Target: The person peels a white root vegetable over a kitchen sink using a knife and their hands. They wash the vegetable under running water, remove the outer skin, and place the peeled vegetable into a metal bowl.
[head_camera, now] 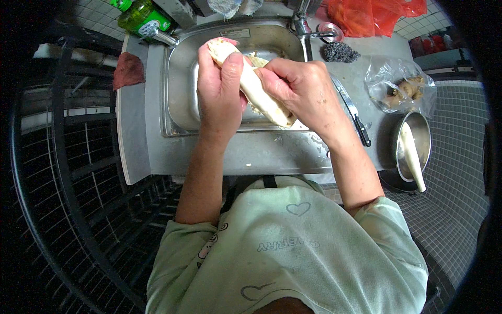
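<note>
A thick, pale bamboo shoot (261,91) slants over the stainless steel sink, its ragged upper end at the left. My left hand (219,84) wraps around that upper part, thumb lying along the top. With bent fingers and thumb, my right hand (308,84) grips the shoot's right side near the middle; its fingertips are partly hidden. A loose pale husk piece (257,61) sticks out between the two hands. Below them is the sink (166,98), with pale scraps in its basin. A black-handled knife (355,114) lies on the counter just right of my right forearm.
A steel bowl (426,137) at the right holds another pale shoot (411,157) jutting over its rim. Behind it lies ginger (410,89) in a clear bag (378,72). The faucet (302,27), steel-wool scrubber (340,52), red bag (364,17) and green soap bottle (143,19) stand farther back.
</note>
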`<move>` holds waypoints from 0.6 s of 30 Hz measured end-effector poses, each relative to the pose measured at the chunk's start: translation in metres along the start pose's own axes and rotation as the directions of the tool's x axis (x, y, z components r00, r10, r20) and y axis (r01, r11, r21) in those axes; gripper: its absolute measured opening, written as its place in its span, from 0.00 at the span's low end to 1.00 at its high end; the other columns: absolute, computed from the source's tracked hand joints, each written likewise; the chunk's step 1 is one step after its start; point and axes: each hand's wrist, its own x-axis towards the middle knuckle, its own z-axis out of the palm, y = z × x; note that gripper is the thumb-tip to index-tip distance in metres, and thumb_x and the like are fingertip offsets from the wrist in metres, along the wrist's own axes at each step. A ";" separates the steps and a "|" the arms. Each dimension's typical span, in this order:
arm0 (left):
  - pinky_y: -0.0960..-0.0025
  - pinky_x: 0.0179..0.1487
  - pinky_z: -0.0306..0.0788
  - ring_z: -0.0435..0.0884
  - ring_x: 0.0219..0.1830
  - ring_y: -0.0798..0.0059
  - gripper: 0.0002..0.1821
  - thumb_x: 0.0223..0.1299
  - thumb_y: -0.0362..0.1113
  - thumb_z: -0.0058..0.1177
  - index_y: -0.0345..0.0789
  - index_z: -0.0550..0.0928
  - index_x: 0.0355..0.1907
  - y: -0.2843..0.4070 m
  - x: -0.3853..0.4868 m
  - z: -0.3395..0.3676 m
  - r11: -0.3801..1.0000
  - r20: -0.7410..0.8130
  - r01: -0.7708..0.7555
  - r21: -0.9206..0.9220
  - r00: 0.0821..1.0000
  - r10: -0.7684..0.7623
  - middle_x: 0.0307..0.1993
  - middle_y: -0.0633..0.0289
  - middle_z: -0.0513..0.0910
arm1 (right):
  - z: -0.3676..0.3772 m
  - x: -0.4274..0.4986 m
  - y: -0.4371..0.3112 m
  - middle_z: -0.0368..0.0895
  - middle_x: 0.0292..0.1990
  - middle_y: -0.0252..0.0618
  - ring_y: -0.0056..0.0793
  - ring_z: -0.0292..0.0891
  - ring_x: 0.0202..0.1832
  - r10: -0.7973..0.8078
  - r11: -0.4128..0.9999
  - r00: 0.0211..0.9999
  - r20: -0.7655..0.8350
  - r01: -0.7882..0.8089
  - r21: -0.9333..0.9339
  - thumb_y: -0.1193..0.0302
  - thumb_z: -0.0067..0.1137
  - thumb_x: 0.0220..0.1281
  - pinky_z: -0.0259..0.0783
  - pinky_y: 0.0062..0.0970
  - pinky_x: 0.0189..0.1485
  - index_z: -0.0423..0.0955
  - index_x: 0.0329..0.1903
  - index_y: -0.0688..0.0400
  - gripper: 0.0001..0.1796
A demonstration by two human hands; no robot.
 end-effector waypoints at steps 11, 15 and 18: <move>0.80 0.38 0.66 0.70 0.35 0.85 0.13 0.68 0.35 0.46 0.32 0.68 0.51 0.002 -0.004 -0.001 0.991 -0.001 -0.020 0.136 1.000 0.020 0.38 0.63 0.73 | 0.002 0.009 0.000 0.74 0.18 0.53 0.53 0.75 0.25 -0.076 0.997 0.995 -0.071 0.078 0.021 0.62 0.53 0.63 0.70 0.42 0.27 0.74 0.27 0.61 0.15; 0.81 0.35 0.66 0.70 0.33 0.86 0.13 0.68 0.35 0.46 0.33 0.67 0.51 0.005 -0.003 0.003 0.991 0.004 -0.039 0.131 0.999 0.038 0.38 0.64 0.74 | 0.003 0.012 0.002 0.74 0.18 0.52 0.54 0.75 0.24 -0.124 0.992 0.985 -0.117 0.121 -0.033 0.63 0.53 0.63 0.70 0.43 0.26 0.73 0.27 0.60 0.14; 0.82 0.33 0.66 0.70 0.32 0.87 0.14 0.68 0.35 0.46 0.32 0.67 0.52 0.011 -0.002 0.006 0.999 0.023 -0.001 0.051 1.000 0.000 0.36 0.65 0.74 | 0.003 0.017 0.005 0.73 0.17 0.51 0.53 0.74 0.23 -0.165 0.984 0.974 -0.156 0.153 -0.086 0.63 0.53 0.63 0.70 0.43 0.25 0.72 0.26 0.60 0.15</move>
